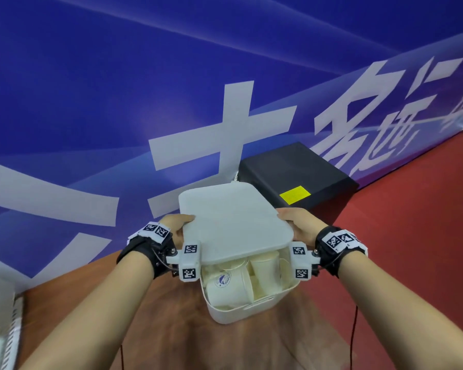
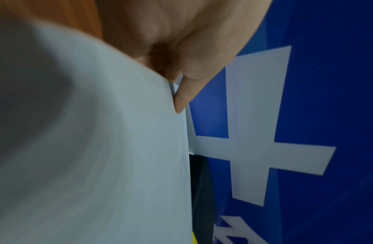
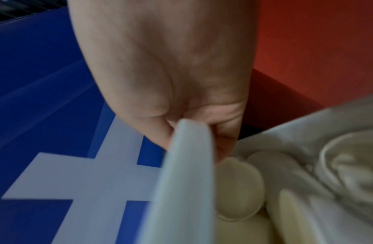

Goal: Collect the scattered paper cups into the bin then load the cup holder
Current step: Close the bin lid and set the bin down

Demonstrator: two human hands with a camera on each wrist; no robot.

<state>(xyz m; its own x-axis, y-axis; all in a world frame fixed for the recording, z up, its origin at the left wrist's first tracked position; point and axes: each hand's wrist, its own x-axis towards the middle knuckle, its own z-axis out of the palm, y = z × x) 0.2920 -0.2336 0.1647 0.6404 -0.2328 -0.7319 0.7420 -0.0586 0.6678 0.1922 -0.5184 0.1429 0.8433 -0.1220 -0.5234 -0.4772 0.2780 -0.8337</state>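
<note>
The flat white plastic lid [image 1: 230, 222], gripped by the left hand [image 1: 177, 227] and right hand [image 1: 299, 228], hides much of the white rectangular plastic bin [image 1: 241, 312] holding cream paper cups [image 1: 229, 288].

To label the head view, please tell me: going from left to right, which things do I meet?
White basket → left hand → lid over the bin of paper cups → right hand → black box.
</note>
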